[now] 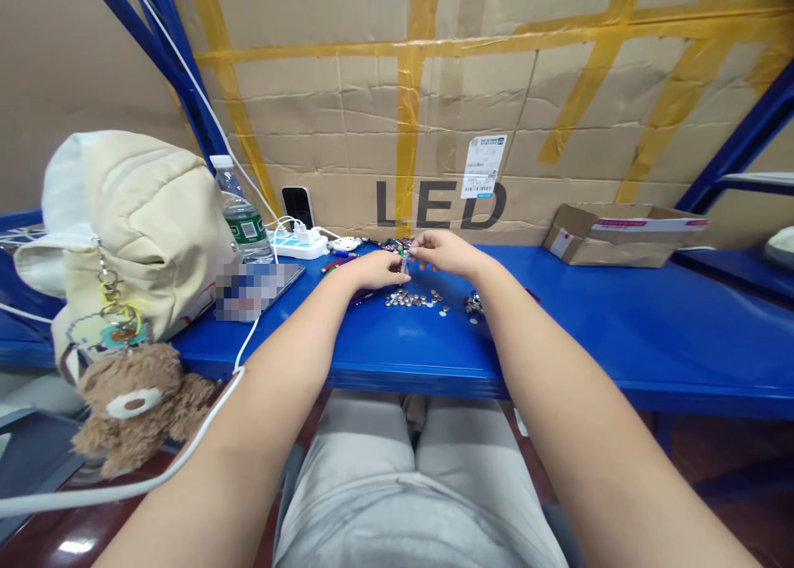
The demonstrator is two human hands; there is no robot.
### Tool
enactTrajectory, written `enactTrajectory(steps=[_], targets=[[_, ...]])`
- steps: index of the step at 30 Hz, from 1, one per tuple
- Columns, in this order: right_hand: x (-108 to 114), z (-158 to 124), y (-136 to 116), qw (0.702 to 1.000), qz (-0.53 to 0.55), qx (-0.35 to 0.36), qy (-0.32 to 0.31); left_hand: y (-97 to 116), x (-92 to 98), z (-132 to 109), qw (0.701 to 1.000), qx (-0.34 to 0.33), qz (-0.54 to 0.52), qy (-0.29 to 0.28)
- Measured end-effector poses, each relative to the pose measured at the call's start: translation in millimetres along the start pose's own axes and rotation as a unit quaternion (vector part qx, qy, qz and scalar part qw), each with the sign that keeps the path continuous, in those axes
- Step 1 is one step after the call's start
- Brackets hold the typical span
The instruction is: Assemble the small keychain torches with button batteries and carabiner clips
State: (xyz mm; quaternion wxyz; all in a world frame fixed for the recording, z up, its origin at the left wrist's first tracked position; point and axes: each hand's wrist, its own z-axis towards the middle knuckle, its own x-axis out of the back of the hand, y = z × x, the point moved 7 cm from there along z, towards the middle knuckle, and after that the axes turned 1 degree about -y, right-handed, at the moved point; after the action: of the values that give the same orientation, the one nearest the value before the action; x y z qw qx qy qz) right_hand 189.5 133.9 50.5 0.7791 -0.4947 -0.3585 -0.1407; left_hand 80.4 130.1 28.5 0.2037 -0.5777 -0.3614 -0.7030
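My left hand (383, 270) is closed at the middle of the blue table (409, 353), its thumb and fingers around a small, slim, partly clear piece (404, 264) too small to name. Close on its right, my right hand (439, 250) bends its fingers in a pinch at the top of that piece; what lies between these fingertips is hidden. Just below the hands lie several small round metal discs (409, 300), like button cells. Beside my right forearm is a small heap of dark and shiny bits (474, 305), partly covered by the arm.
Pens (338, 260) and a white power strip (298, 243) lie behind my left hand. Further left are a phone (260, 291), a water bottle (245, 217) and a cream bag (149, 221) with a teddy bear (140, 403). An open carton (620, 237) stands right; a white cable (204, 436) crosses my left forearm.
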Motion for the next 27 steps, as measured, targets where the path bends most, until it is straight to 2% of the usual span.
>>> enactTrajectory(steps=[6,12,18,22,27], targets=[[-6.3,1.3,-2.5,1.000,0.030,-0.003,0.000,5.9,-0.9,-0.5,1.000,-0.011,-0.009,-0.008],[9.4,-4.6,-2.6,0.998,0.002,-0.036,0.043,1.2,1.0,0.5,1.000,0.006,0.005,-0.002],[2.8,-4.8,-4.8,1.000,0.015,-0.018,-0.001,0.2,0.8,-0.2,1.000,0.005,0.020,0.005],[2.7,-3.1,-4.2,1.000,0.022,-0.016,0.010,4.3,2.3,-1.5,1.000,-0.007,-0.020,0.014],[4.3,-2.7,-4.8,0.998,0.060,-0.021,0.021,6.6,6.7,-3.1,0.998,0.016,-0.053,0.035]])
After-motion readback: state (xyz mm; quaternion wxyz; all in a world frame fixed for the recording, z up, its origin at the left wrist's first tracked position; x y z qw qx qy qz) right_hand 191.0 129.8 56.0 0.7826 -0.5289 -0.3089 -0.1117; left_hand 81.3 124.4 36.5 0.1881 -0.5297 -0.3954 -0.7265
